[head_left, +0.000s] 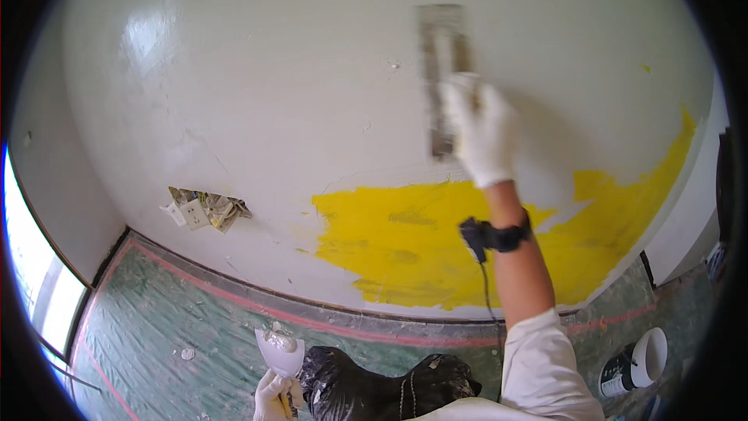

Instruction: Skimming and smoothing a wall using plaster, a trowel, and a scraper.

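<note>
My right hand (487,132), in a white glove, is wrapped round the handle of a long rectangular plastering trowel (433,97). Its blade stands nearly upright at the pale wall (312,86), blurred by motion. Low down at the left, my gloved left hand (273,396) grips a wide putty knife (287,363) with its blade turned up. A lump of white putty (279,340) sits on that blade. Bare yellow wall (405,242) shows below the trowel, where the white coat ends in a ragged edge.
Loose sockets and wires (204,213) hang out of a hole in the wall at left. Green protective sheeting (179,320) covers the floor, with pink tape along its edge. A black-and-white bucket (635,362) stands at the lower right. My knees are in black trousers (366,390).
</note>
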Motion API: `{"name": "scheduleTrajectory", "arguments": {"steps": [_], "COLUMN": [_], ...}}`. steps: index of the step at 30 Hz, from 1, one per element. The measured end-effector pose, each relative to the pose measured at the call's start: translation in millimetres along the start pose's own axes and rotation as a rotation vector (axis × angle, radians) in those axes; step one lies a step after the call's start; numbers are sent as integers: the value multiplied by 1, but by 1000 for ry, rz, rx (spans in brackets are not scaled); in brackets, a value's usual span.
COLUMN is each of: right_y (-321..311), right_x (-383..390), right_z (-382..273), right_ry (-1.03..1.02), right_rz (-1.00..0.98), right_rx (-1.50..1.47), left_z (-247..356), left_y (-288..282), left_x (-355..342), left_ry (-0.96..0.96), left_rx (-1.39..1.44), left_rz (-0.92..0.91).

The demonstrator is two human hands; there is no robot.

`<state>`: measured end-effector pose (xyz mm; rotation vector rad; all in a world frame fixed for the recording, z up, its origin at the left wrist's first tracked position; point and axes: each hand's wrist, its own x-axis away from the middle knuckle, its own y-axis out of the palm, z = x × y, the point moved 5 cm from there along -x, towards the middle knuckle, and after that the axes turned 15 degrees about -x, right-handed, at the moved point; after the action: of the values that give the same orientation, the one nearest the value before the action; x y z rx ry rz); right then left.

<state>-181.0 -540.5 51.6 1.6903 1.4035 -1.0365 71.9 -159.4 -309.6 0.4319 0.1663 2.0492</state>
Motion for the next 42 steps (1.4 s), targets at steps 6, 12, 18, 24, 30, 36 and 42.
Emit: {"name": "scheduleTrajectory", "arguments": {"steps": [6,12,18,24,30,36,42], "right_y": [173,223,49,-52,-92,-78,-27], "right_x": [60,193,238,285,294,244,109], "right_z": [-27,-2,27,52,62,20,-12], "right_ry": [-295,127,902,902,648,1183,333], "right_rz": [-282,-649,-221,-142,-1076,-690,-346], "right_rx": [92,-29,-1155,-1095,-76,-841,-247], "left_z": [3,17,11,34,66,30,13], "left_y": [-1,9,41,131,149,128,100], "left_x": [-9,11,-18,-69,-50,-19,-16], "left_ry": [20,13,-43,-48,43,27,21], "left_rx": [-25,30,-224,-242,-237,-89,-87], "left_rz": [77,-84,-461,-937,-774,-610,-548]}}
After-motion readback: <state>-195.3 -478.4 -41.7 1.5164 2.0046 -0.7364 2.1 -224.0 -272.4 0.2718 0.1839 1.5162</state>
